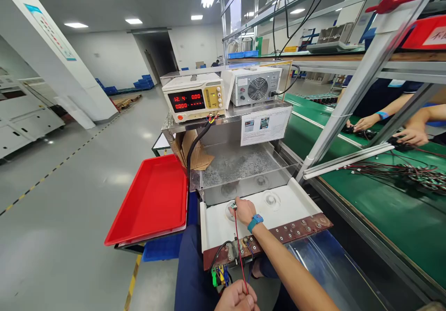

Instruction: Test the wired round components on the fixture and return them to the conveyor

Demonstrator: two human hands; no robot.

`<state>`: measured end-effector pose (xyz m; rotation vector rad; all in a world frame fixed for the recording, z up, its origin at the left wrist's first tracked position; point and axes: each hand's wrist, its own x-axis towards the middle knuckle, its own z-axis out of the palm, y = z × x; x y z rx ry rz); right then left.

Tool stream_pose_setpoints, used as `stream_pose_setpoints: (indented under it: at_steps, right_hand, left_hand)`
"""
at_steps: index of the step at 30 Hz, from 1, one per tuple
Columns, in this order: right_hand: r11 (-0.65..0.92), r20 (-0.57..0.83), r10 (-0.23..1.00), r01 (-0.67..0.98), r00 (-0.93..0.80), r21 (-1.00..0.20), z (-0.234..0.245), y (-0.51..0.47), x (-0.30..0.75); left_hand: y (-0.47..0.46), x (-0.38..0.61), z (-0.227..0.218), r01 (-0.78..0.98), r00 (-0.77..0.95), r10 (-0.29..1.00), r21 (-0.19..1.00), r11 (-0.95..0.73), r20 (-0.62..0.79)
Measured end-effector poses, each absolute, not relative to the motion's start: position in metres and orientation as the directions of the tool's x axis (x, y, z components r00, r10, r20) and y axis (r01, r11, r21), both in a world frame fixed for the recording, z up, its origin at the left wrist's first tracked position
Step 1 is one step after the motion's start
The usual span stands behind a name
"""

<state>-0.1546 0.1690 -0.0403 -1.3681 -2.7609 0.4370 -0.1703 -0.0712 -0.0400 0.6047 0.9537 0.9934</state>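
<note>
My right hand (245,210), with a teal band (256,222) at its wrist, reaches over a white tray (291,204). Its fingertips pinch a small component (233,205), perhaps a little circuit board, near a round fitting in the tray floor. From there a red wire (238,239) runs down across the brown terminal strip (299,229) to my left hand (239,297). That hand is closed on the wire at the bottom edge of the picture. Near it, green, yellow and blue clips (220,276) hang below the strip.
A power supply (195,98) with red digits and a grey unit with a fan (258,88) stand on a metal shelf. At left lies a red tray (153,199). On the green conveyor (376,218), another person's hands (365,123) handle dark parts beside a wire bundle (414,174).
</note>
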Motion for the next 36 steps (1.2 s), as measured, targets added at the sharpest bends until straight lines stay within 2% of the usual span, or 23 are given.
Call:
stream_pose_setpoints:
  at_steps: [3, 11, 18, 24, 27, 29, 32, 36]
  right_hand:
    - [0.559, -0.123, 0.789, 0.787, -0.602, -0.262, -0.042, 0.172, -0.154]
    - [0.521, -0.129, 0.817, 0.816, -0.561, -0.249, -0.043, 0.171, -0.163]
    - [0.503, -0.165, 0.825, 0.834, -0.541, -0.226, -0.049, 0.171, -0.162]
    - [0.571, -0.164, 0.763, 0.77, -0.626, -0.285, -0.055, 0.173, -0.149]
    - [0.616, -0.15, 0.722, 0.726, -0.675, -0.305, -0.056, 0.173, -0.144]
    - [0.612, -0.169, 0.72, 0.731, -0.673, -0.301, -0.056, 0.173, -0.144]
    - [0.584, -0.2, 0.735, 0.755, -0.648, -0.3, -0.057, 0.175, -0.146]
    - [0.57, -0.212, 0.739, 0.761, -0.64, -0.308, -0.06, 0.181, -0.15]
  left_hand:
    - [-0.064, -0.165, -0.042, -0.438, 0.247, 0.887, 0.772, 0.461, -0.39]
    - [-0.054, -0.159, -0.034, -0.501, 0.186, 0.899, 0.749, 0.434, -0.396]
    - [-0.05, -0.16, -0.02, -0.482, 0.006, 0.928, 0.812, 0.328, -0.372]
    - [-0.019, -0.186, 0.012, -0.295, -0.307, 0.898, 0.929, 0.224, -0.314]
    - [0.001, -0.201, 0.016, -0.22, -0.398, 0.867, 0.949, 0.228, -0.3]
    - [0.014, -0.207, 0.012, -0.117, -0.441, 0.861, 0.968, 0.222, -0.251]
    - [0.03, -0.209, 0.002, 0.128, -0.478, 0.871, 0.971, 0.202, -0.118]
    - [0.044, -0.204, -0.016, 0.318, -0.39, 0.917, 0.923, 0.218, -0.082]
